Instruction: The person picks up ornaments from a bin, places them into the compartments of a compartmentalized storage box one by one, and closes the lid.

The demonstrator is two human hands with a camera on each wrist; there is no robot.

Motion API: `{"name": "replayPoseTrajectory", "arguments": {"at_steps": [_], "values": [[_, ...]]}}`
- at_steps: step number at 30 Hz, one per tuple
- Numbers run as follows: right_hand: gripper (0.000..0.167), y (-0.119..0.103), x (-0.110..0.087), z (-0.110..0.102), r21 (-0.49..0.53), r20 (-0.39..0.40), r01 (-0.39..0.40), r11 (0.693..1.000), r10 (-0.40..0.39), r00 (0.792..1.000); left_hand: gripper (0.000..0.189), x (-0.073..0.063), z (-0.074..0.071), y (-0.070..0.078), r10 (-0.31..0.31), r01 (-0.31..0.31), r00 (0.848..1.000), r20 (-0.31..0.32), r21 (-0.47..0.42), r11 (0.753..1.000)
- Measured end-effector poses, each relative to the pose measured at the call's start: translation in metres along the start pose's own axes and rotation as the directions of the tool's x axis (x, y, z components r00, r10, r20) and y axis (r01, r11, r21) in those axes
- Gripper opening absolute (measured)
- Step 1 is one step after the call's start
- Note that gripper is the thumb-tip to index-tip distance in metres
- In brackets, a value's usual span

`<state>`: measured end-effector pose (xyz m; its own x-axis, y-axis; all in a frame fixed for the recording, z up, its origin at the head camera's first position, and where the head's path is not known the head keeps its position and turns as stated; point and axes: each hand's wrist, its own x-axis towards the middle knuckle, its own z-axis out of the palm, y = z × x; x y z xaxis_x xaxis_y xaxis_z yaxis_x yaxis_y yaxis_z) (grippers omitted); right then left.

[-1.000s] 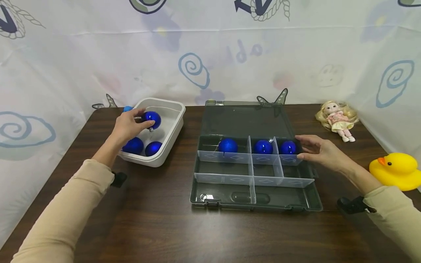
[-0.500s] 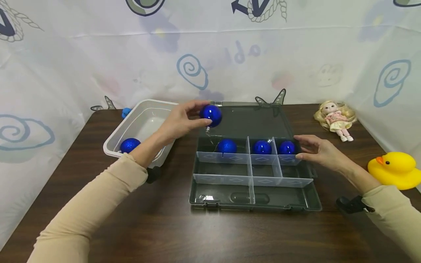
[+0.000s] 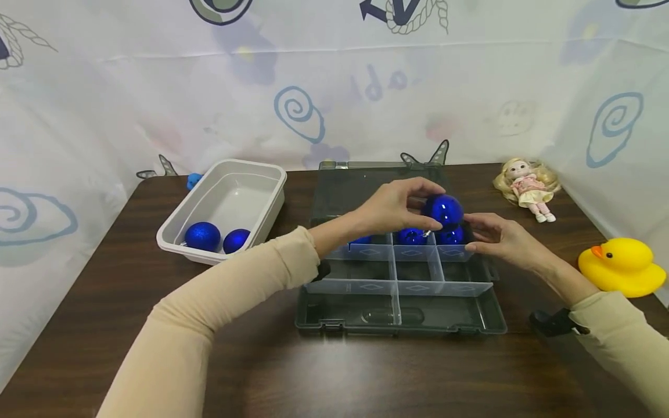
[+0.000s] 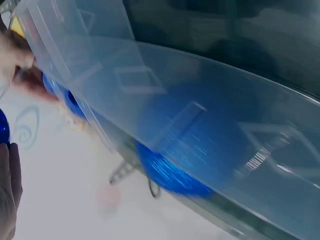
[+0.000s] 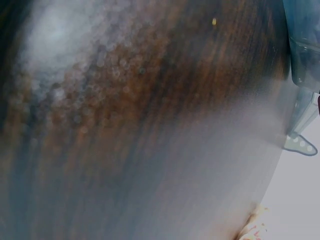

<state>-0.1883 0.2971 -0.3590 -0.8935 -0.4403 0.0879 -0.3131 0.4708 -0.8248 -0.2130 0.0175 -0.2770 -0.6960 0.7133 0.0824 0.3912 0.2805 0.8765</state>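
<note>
In the head view my left hand [image 3: 399, 206] pinches a shiny blue bauble [image 3: 445, 210] between thumb and fingers, over the back right compartment of the divided case [image 3: 452, 307]. The back row of this grey see-through case holds a glitter bauble [image 4: 172, 175], mostly covered by my left arm in the head view, a shiny bauble [image 3: 412, 236] and another shiny bauble [image 3: 451, 235]. My right hand [image 3: 499, 238] rests at the case's right side, fingertips beside the rightmost bauble, thumb and fingers apart. The right wrist view misses this hand.
A white tub [image 3: 172, 229] at left holds a glitter bauble [image 3: 202, 237] and a smooth bauble [image 3: 236, 240]. A small blue object [image 3: 193, 180] sits behind it. A doll [image 3: 529, 187] and a yellow rubber duck [image 3: 622, 267] are at right. The case lid [image 3: 340, 191] lies open behind.
My left hand has lifted the shiny bauble out of the white tub and carried it right, across the case to its back right. My right hand has stayed at the case's side.
</note>
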Motion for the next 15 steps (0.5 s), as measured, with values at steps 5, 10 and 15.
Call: {"name": "replayPoseTrajectory", "arguments": {"at_steps": [5, 10, 15], "values": [[0.050, 0.002, 0.000, 0.001, -0.028, -0.012, 0.014, 0.999, -0.014, 1.000, 0.054, 0.016, 0.024, 0.009, 0.101, -0.100, 0.994, 0.037, -0.017, 0.995], [0.053, 0.002, -0.002, 0.000, -0.011, -0.045, -0.003, 1.000, 0.002, 0.999, 0.054, 0.022, 0.038, 0.012, 0.189, -0.189, 0.981, 0.031, -0.014, 0.982], [0.052, 0.004, -0.003, -0.002, -0.103, -0.085, 0.007, 0.995, -0.016, 0.996, 0.054, 0.021, 0.043, 0.008, 0.122, -0.121, 0.991, 0.061, -0.011, 0.993]]}}
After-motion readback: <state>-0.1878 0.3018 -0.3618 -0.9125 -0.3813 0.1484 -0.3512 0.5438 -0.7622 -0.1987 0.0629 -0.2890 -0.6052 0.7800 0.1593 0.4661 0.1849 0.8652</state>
